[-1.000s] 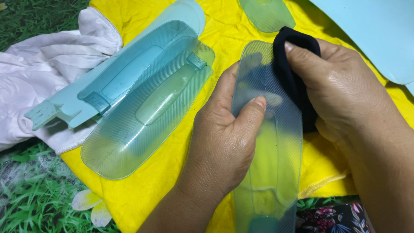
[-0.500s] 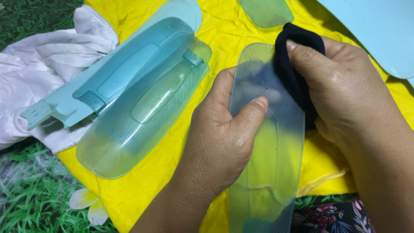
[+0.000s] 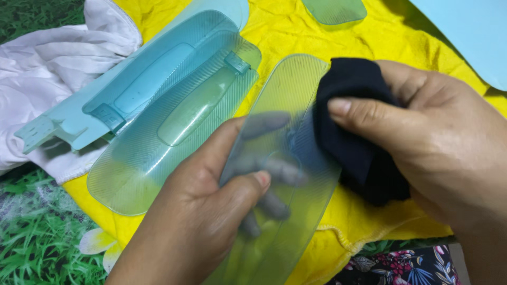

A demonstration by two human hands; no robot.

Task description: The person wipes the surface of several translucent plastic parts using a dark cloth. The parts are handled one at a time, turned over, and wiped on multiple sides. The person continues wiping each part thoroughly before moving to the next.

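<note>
- Two hands work on one translucent green plastic fan blade [image 3: 285, 158], held tilted over the middle of the view, its rounded tip toward 12 o'clock and its base running out of view at 6 o'clock.
- Left hand [image 3: 200, 211] is closed on the blade from 7 o'clock: thumb on the upper face, fingers seen through the plastic underneath.
- Right hand [image 3: 428, 153] comes in from 3 o'clock, closed on a bunched black cloth [image 3: 354, 132] that it presses against the blade's right edge.
- Judging by its thin, ribbed, see-through body, the blade is probably light, fairly stiff yet flexible, and smooth enough to slip; a pinch across the width near the middle, as here, looks like the steadiest hold.
- At 10 o'clock, two more translucent blades [image 3: 174, 116] lie stacked and overlapping, the upper one bluer, with a mounting tab at its lower left end.
- Another blade tip [image 3: 335, 9] shows at 12 o'clock, and a pale blue panel [image 3: 470, 31] at 1 o'clock.
- All rest on a yellow towel [image 3: 285, 37]; a white cloth [image 3: 47, 84] lies at 9 o'clock, over a grass-printed mat [image 3: 37, 243].
</note>
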